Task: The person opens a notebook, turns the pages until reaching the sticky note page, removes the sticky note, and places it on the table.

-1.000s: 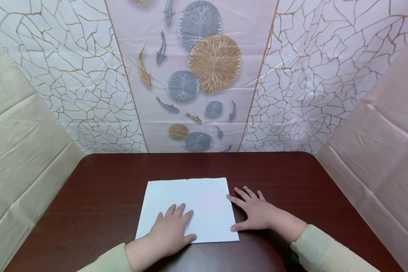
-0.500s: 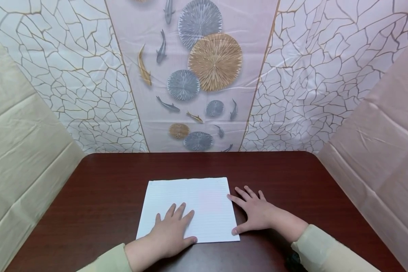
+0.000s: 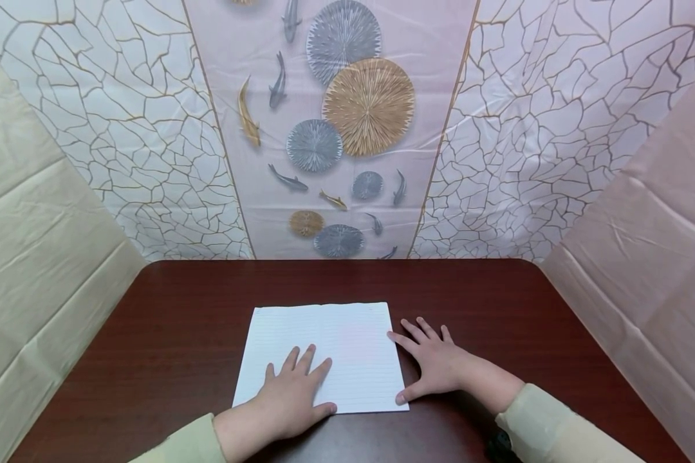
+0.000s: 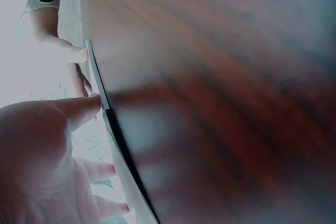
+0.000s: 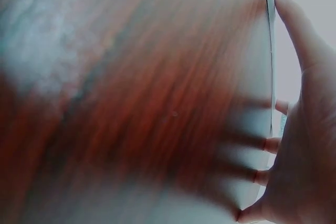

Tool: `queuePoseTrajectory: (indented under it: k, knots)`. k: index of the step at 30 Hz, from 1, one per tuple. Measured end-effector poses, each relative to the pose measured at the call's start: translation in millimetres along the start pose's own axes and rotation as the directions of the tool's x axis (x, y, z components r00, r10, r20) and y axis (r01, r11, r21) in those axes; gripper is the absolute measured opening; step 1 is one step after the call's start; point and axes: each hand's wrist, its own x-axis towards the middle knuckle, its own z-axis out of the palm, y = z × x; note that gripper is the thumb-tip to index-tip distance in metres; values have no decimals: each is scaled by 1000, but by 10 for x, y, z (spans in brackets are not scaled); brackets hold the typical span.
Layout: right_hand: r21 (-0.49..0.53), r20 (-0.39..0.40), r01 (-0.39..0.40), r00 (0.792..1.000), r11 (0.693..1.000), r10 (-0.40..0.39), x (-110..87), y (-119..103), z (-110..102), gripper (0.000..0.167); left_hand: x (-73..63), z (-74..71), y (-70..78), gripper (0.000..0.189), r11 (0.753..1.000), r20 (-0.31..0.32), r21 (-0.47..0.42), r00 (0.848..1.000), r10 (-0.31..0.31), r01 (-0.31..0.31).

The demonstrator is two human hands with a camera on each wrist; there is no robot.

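Note:
An open notebook [image 3: 347, 360] with white lined pages lies flat on the dark red wooden table [image 3: 179, 334]. My left hand [image 3: 289, 395] rests spread on its left page, thumb by the near edge. Beside the right edge is my right hand [image 3: 437, 363], fingers fanned out. Its index fingertip and thumb tip touch the page margin, while the other fingers lie over the table. Seen low from the left wrist, the notebook's edge [image 4: 123, 150] runs under my left fingers. In the right wrist view, the right fingertips [image 5: 273, 145] meet the tabletop.
Behind the table hangs a patterned cloth [image 3: 330, 218] with fish and round leaf prints. Beige cloth panels [image 3: 46, 270] close off both sides. A black device [image 3: 500, 444] is strapped at the right wrist.
My right thumb has slid slightly toward the notebook's near right corner. The left hand and the notebook stay almost where they were.

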Motion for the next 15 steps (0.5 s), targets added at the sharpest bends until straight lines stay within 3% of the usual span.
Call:
queuePoseTrajectory:
  k: [15]
  knots:
    - [-21,-26,-4,1000,1000,3,22,4,39,118,14,-7,-6,77,1000,26,0,1000,-7,7]
